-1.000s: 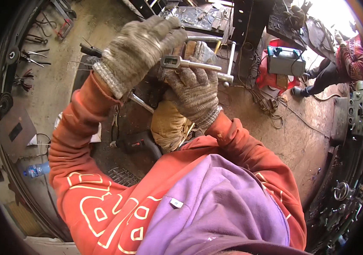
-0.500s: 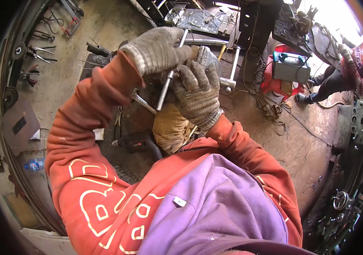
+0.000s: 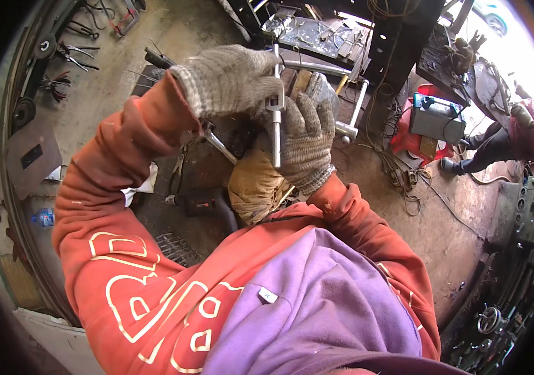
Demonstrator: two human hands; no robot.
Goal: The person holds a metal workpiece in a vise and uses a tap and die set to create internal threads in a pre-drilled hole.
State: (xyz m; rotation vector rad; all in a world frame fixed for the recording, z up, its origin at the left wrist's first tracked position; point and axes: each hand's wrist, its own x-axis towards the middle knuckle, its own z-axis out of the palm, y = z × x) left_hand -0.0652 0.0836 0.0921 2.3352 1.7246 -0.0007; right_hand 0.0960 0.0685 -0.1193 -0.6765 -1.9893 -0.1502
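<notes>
Both my hands wear knitted grey work gloves. My left hand [image 3: 229,78] is closed at a steel tap wrench [image 3: 276,128], a straight bar with a slotted block at its middle. The bar points away from me, its near half sticking out below the fingers. Just right of the bar, my right hand [image 3: 307,140] lies back-up with fingers stretched forward against the work. Beyond its fingertips are a wooden block [image 3: 302,81] and a grey metal piece [image 3: 324,94]. What the wrench is fitted to is hidden under my hands.
A power drill [image 3: 207,206] lies near my body beside a tan cloth bundle [image 3: 254,187]. Pliers [image 3: 76,56] are at the left. A grey box [image 3: 435,115] sits on a red stool [image 3: 401,137], with cables close by. Another person's leg [image 3: 489,150] shows at the right.
The tap wrench has turned from a slant to pointing nearly straight away from me. My left hand still grips it, and the right hand stays beside it. The whole view has shifted slightly.
</notes>
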